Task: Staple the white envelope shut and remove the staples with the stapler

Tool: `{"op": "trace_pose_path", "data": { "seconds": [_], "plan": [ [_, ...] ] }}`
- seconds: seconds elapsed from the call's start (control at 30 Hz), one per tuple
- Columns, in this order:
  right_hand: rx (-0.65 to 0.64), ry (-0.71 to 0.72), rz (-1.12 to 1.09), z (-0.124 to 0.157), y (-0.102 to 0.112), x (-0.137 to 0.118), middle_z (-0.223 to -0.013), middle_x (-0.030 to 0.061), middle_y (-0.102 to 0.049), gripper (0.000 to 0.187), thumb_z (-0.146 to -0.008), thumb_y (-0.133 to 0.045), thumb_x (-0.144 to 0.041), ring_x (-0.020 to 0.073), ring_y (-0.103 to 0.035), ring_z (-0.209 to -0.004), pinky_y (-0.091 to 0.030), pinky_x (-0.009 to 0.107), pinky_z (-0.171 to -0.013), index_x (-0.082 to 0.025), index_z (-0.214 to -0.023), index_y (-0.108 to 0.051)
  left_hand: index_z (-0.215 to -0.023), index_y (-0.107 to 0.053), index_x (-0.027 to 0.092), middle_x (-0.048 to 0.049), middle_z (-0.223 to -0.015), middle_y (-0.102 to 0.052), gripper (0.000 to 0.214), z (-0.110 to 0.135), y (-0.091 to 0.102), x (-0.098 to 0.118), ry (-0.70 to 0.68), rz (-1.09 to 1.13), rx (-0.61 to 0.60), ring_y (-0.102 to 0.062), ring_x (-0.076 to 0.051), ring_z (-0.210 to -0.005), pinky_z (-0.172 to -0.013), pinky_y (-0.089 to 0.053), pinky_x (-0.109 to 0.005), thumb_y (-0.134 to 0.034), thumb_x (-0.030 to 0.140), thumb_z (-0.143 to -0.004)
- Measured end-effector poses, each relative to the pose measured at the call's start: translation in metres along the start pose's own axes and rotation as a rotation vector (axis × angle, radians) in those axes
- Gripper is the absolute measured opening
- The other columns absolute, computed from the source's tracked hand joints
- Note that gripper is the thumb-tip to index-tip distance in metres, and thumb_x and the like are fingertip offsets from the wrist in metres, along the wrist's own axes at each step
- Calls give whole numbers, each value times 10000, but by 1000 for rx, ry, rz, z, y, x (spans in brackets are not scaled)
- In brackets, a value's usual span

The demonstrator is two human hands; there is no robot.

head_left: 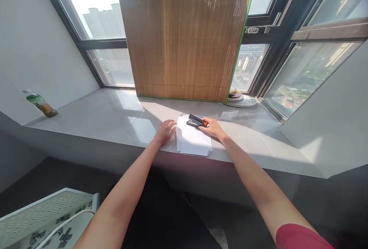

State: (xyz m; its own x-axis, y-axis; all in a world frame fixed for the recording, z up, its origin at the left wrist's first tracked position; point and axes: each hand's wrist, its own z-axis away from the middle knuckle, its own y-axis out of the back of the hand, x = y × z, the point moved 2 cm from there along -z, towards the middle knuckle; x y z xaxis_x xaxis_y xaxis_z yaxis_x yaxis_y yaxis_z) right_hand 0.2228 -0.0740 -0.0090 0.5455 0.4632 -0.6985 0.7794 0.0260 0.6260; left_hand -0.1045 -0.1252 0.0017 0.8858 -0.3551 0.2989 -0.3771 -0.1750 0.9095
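Observation:
White sheets of paper lie on the tiled window sill, close to its front edge. My right hand is closed around the back end of a black stapler with an orange mark. The stapler lies over the upper part of the paper, its front end pointing left and its jaws apart. At the left edge of the paper is my left hand, back up, with bent fingers closed at that edge. Its thumb is not clearly visible.
A bottle with a green label leans at the sill's far left. Stacked plates stand by the window on the right. Behind the paper hangs a brown bamboo blind. A white perforated panel is below, at left.

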Motion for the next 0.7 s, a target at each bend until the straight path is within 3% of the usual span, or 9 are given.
{"op": "trace_pose_path", "data": {
  "seconds": [0.07,0.1,0.37,0.5,0.7],
  "plan": [
    [-4,14,15,-1,-2,0,-998,60,-784,321,-870,-770,-457,247,-673,-877,-516,382,-838,-210,-1076,-768,-1488,-694,281,-105,-1610,-622,443,3,-1,3,-172,33,-68,-556,-304,-1503,-1263,-445,-502,-504,371,-1098],
    [-6,22,16,-1,-2,0,-1010,66,-782,332,-870,-766,-464,249,-670,-886,-514,383,-843,-208,-1080,-765,-1480,-704,300,-94,-1601,-633,436,4,-1,3,-195,36,-88,-562,-303,-1496,-1256,-448,-500,-530,388,-1090],
    [-86,57,-101,-1,5,9,-1119,92,-794,353,-873,-753,-426,306,-693,-1026,-542,465,-963,-212,-1149,-800,-1404,-715,270,-95,-1575,-659,401,4,-4,4,-141,48,-116,-574,-304,-1479,-1271,-400,-490,-612,396,-1039],
    [-99,59,-126,-3,3,12,-1143,96,-800,379,-857,-769,-412,313,-696,-1047,-539,490,-1013,-215,-1179,-808,-1323,-704,230,-114,-1407,-723,378,2,4,7,-87,10,-136,-639,-312,-1369,-1212,-453,-487,-638,436,-1013],
    [-111,60,-161,-6,4,13,-1214,98,-802,386,-858,-744,-359,315,-704,-1114,-545,481,-1046,-233,-1218,-804,-1304,-707,217,-138,-1396,-699,420,-16,19,27,35,-127,-331,-694,-329,-1262,-1047,-558,-426,-672,455,-961]
  ]
}}
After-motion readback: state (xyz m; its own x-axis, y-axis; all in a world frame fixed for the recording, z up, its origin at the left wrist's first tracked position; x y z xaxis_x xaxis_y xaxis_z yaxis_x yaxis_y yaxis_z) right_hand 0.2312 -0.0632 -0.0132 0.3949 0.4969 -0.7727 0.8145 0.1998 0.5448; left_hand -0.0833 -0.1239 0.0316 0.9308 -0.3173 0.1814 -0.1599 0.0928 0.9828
